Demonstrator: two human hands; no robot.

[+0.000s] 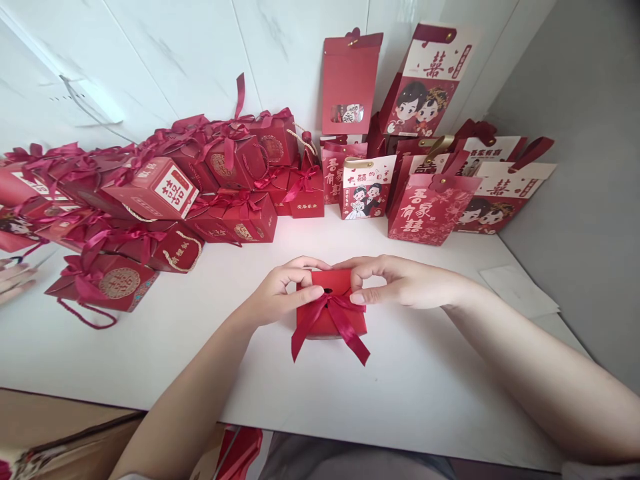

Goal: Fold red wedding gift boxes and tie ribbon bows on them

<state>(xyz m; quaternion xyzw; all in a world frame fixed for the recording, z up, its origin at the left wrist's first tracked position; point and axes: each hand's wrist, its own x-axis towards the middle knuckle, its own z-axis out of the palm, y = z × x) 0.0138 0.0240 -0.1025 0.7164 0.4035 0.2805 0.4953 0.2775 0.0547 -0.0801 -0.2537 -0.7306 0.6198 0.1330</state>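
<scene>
A small red gift box (327,320) stands on the white table (425,387) in front of me, its top tied with a dark red ribbon (333,321) whose tails hang over the front. My left hand (280,293) pinches the box's top left side, thumb and fingers closed on it beside the ribbon knot. My right hand (395,281) pinches the top right side in the same way. Both hands touch the box at its upper edge.
A heap of red ribboned gift boxes (165,193) fills the table's left and back. Tall red paper gift bags (430,193) stand at the back right against the wall. White paper (520,290) lies at right. Another person's fingers (13,280) show at far left. A cardboard box (65,433) sits below the table edge.
</scene>
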